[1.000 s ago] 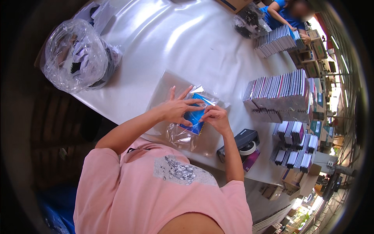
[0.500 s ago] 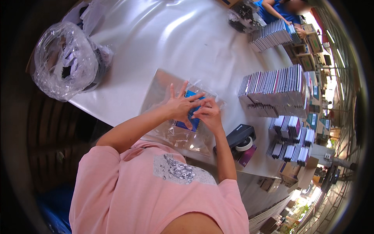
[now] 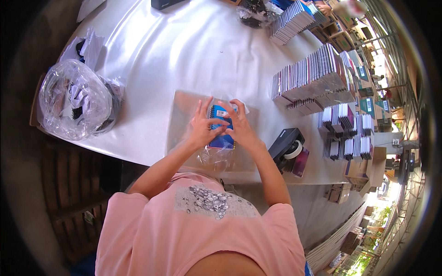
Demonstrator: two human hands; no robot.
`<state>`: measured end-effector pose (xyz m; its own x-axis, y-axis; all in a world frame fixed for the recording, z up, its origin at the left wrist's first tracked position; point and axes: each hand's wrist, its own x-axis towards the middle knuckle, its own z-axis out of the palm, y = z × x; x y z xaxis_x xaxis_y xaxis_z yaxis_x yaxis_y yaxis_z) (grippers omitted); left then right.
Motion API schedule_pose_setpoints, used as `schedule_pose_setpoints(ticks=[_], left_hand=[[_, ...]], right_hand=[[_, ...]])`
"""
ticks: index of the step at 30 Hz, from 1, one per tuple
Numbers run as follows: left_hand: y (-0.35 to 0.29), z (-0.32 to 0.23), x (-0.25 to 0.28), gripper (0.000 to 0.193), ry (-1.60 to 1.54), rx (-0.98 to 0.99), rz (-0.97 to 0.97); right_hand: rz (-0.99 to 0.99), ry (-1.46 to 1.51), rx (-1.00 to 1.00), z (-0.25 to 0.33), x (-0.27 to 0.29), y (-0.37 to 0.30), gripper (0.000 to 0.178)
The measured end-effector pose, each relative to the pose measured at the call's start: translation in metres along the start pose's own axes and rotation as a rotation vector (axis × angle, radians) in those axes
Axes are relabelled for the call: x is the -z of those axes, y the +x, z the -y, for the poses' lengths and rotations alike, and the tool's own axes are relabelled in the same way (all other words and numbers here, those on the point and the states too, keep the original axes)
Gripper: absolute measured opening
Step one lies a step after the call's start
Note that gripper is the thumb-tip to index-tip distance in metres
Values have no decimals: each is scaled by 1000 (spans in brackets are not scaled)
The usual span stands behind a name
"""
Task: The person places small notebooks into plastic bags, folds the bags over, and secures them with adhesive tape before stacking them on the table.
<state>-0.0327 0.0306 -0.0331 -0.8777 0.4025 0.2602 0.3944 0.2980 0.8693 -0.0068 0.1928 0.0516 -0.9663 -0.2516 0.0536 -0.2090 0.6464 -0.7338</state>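
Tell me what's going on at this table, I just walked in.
A person in a pink T-shirt has the left hand and right hand over a blue spiral-bound notebook, with clear plastic showing at its near end. Whether the fingertips pinch anything is hard to tell. The notebook lies over a flat sheet on the table. A black tape dispenser sits to the right, with stacked notebooks beyond it.
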Motion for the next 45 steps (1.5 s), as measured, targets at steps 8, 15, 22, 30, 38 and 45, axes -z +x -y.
schedule_pose_setpoints(ticks=[8,15,22,30,38,45], left_hand=[[19,-20,34,58,105,262,411],[20,-18,32,60,157,193,407],[25,-27,34,60,101,274,415],[28,-22,31,60,66,243,403],[27,-27,33,60,85,255,428],[25,-23,38,60,59,304,445]], right_hand=[[-82,-249,14,18,-26,-31,88],[-830,-62,-514,43,-37,-134,33],[-1159,119,-1001,-37,17,-213,28],[-1269,1093,-753,-20,13,-212,21],[-1288,189,-885,-32,-45,-245,11],[-1345,-392,-698,2,-25,-199,16]])
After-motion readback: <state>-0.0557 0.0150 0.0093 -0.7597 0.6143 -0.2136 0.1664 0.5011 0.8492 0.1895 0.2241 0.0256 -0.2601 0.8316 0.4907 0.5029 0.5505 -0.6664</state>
